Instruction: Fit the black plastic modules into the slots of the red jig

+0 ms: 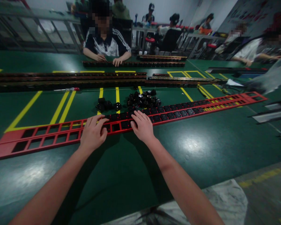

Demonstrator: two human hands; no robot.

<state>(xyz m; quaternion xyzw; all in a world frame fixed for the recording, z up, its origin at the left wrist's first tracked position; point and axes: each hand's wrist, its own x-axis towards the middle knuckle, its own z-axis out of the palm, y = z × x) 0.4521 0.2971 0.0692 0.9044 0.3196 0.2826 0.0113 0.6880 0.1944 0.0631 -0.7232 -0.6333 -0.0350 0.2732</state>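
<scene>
A long red frame (71,136) with two rows of square openings lies slantwise across the green table. Its middle and right-hand openings are filled with square black inserts (164,117); most openings at the left end show bare table. My left hand (92,131) rests over the frame left of centre, fingers apart and bent over the bars. Over the filled stretch near the middle lies my right hand (143,125), fingers stretched out and touching the inserts. Whether a small part sits under the fingertips is hidden. Just behind the frame is a heap of loose black parts (144,99).
A smaller cluster of black parts (105,105) lies left of the heap. Long dark rails (67,79) cross the table behind, with a red-handled screwdriver (72,89) before them. Opposite, a person (106,43) works on another rail. Clear plastic (271,75) is at right.
</scene>
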